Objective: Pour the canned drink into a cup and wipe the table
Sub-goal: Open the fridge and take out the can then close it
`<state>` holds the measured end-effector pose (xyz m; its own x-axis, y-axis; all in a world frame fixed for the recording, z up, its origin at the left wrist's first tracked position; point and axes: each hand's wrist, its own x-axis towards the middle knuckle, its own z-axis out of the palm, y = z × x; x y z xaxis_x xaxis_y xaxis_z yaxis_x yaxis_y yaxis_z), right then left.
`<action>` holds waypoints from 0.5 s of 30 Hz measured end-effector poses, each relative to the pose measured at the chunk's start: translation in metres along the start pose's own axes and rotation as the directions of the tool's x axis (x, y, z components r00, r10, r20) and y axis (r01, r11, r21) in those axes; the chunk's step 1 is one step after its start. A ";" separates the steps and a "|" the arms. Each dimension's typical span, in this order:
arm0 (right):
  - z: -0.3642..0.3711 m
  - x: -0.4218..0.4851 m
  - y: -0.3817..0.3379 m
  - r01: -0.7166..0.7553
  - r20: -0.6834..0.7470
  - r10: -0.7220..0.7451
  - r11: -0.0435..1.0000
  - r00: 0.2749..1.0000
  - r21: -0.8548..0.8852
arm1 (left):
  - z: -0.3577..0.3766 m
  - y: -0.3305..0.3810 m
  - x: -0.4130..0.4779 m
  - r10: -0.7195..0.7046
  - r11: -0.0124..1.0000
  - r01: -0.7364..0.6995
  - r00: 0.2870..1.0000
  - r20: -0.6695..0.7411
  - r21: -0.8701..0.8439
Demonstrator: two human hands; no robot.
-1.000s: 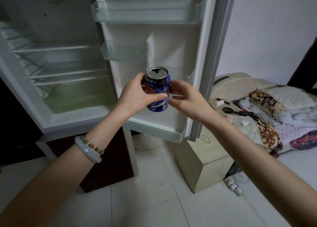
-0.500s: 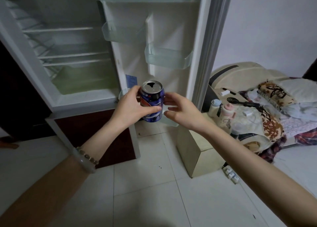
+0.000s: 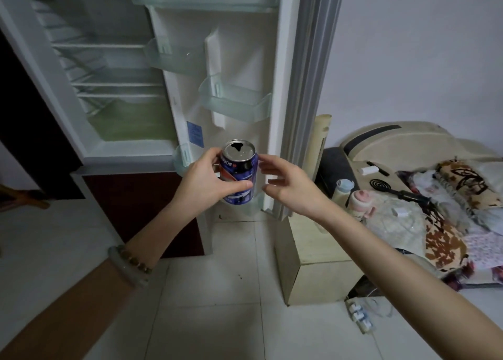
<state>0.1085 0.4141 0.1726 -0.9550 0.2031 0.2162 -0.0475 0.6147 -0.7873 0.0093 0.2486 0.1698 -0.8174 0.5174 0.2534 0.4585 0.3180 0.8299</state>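
- Far left, the fridge (image 3: 109,93) stands open, with wire racks and a greenish drawer inside.
- My left wrist has a pale bangle (image 3: 123,265) and a beaded bracelet on it.
- My left hand (image 3: 201,182) is wrapped round the can (image 3: 239,174), thumb across the front and fingers round the back. The can is blue, roughly upright, its top already popped open, and it's in the air in front of the bottom of the fridge door (image 3: 245,46).
- My right hand (image 3: 291,188) sits just right of the can, fingers loose and spread, holding nothing. Can't tell if the fingertips actually touch it.
- Right of the door there's a beige box (image 3: 315,278) on the tiled floor, with a power strip (image 3: 359,316) beside it.
- Far right is the bed (image 3: 408,142), piled with patterned blankets and small clutter.
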 end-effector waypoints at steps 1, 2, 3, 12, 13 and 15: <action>-0.008 0.000 0.008 0.004 -0.008 -0.004 1.000 1.000 0.002 | 0.009 0.003 0.001 -0.003 1.000 0.003 1.000 -0.009 -0.002; -0.015 0.001 0.015 0.011 -0.019 -0.011 1.000 1.000 0.000 | 0.017 0.007 0.000 -0.006 1.000 0.006 1.000 -0.018 0.002; -0.023 0.002 0.022 0.018 -0.034 -0.018 1.000 0.999 -0.006 | 0.024 0.010 0.001 -0.010 1.000 0.010 1.000 -0.028 0.005; -0.070 0.041 0.082 -0.059 -0.192 0.031 0.988 0.981 -0.143 | 0.055 0.025 0.007 -0.092 0.995 0.089 0.991 -0.099 -0.038; -0.070 0.048 0.086 -0.070 -0.198 0.042 0.988 0.979 -0.136 | 0.056 0.025 0.007 -0.104 0.994 0.100 0.989 -0.108 -0.039; -0.069 0.059 0.093 -0.085 -0.212 0.058 0.989 0.976 -0.121 | 0.056 0.024 0.008 -0.117 0.993 0.113 0.985 -0.124 -0.038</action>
<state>0.0674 0.5359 0.1516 -0.8725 0.3952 0.2873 0.0698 0.6828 -0.7273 0.0335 0.3052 0.1640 -0.9024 0.3741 0.2138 0.3493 0.3443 0.8715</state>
